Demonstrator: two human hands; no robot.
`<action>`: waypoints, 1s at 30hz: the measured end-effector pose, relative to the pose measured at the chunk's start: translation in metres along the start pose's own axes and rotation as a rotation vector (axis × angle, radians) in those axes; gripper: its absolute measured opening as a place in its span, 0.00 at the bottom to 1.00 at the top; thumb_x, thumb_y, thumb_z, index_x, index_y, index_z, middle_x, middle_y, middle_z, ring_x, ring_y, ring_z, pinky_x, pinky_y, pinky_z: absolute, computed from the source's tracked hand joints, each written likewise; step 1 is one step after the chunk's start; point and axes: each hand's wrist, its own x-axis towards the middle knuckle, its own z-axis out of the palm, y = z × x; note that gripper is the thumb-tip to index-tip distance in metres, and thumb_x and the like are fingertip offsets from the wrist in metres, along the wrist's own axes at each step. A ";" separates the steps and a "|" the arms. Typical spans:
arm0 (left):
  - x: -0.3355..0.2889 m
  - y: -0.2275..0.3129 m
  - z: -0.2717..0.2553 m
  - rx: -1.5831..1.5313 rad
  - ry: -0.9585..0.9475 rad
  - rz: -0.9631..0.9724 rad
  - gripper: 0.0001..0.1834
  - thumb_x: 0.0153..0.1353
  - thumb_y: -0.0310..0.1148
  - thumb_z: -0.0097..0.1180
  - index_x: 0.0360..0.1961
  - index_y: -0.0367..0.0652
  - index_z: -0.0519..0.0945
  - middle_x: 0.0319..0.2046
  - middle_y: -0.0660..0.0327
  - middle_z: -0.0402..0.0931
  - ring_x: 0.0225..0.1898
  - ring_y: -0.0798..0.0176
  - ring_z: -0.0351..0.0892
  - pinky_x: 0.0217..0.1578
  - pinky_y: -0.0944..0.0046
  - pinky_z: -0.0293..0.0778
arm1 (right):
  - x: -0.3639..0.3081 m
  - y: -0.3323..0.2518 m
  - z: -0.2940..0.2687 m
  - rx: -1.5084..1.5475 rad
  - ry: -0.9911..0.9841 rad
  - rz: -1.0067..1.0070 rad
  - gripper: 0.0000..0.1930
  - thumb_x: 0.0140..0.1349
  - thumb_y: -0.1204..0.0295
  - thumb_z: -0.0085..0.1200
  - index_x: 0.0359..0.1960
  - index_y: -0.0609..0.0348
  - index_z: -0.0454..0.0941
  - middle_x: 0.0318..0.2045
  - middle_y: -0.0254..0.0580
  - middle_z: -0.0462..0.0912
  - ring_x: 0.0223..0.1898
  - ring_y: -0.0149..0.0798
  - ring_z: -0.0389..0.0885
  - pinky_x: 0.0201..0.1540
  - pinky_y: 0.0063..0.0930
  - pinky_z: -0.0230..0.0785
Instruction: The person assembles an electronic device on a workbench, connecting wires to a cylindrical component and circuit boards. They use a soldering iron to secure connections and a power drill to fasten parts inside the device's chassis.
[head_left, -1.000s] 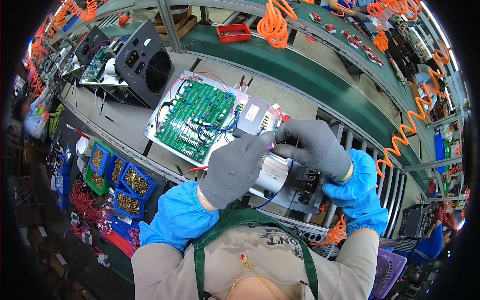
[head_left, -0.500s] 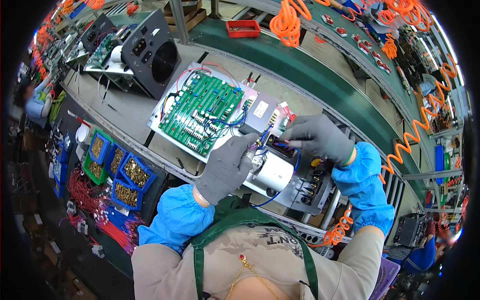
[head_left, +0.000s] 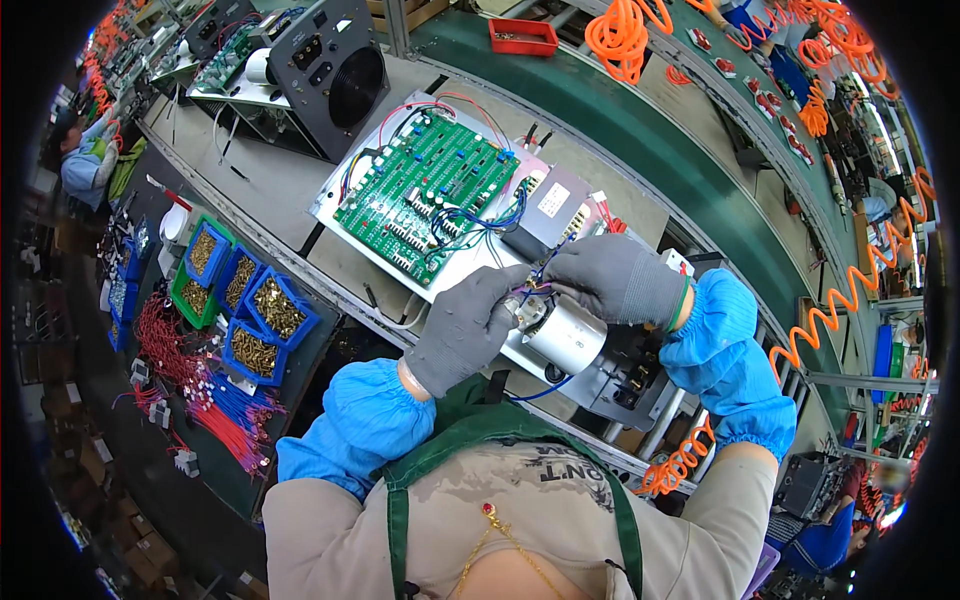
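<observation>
On the grey bench (head_left: 265,185), thin wires (head_left: 540,289) meet a silver cylinder's (head_left: 572,342) end. The left hand (head_left: 462,328) and right hand (head_left: 612,282) have fingers bunched there, their exact grip hidden. The wires seem light, bendable, best held near their tips.

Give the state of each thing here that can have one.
Left hand: gloved, at the wires, grip unclear
Right hand: gloved, at the same wires, grip unclear
Cylindrical capacitor: lying on its side
Green circuit board: wired
Blue bins: holding brass fittings
Red tray: open
Orange hose at top: coiled
</observation>
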 end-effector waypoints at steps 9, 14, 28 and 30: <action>0.001 -0.008 -0.003 -0.233 -0.114 -0.185 0.15 0.60 0.23 0.50 0.50 0.36 0.74 0.33 0.57 0.77 0.23 0.70 0.78 0.26 0.69 0.74 | 0.003 -0.003 0.002 -0.041 0.024 0.044 0.09 0.59 0.65 0.49 0.36 0.55 0.74 0.29 0.45 0.76 0.35 0.49 0.79 0.36 0.42 0.70; 0.005 -0.003 -0.003 -0.426 -0.237 -0.432 0.15 0.62 0.25 0.51 0.50 0.34 0.74 0.36 0.56 0.78 0.25 0.72 0.78 0.25 0.71 0.73 | 0.006 -0.001 0.006 -0.022 -0.028 0.036 0.08 0.57 0.66 0.50 0.35 0.55 0.75 0.28 0.45 0.77 0.35 0.49 0.79 0.36 0.43 0.70; -0.011 -0.019 0.018 -0.025 -0.114 -0.051 0.16 0.54 0.25 0.54 0.46 0.40 0.78 0.33 0.52 0.78 0.31 0.55 0.80 0.33 0.60 0.75 | 0.012 0.001 0.012 0.003 -0.082 0.042 0.06 0.57 0.68 0.51 0.33 0.54 0.77 0.29 0.45 0.77 0.34 0.48 0.80 0.37 0.43 0.71; -0.015 -0.016 0.023 0.001 -0.071 -0.029 0.15 0.54 0.25 0.54 0.45 0.40 0.77 0.33 0.52 0.79 0.32 0.54 0.80 0.34 0.60 0.75 | 0.013 0.005 0.017 -0.012 -0.080 0.023 0.06 0.55 0.70 0.52 0.33 0.53 0.78 0.30 0.44 0.77 0.36 0.48 0.79 0.38 0.42 0.71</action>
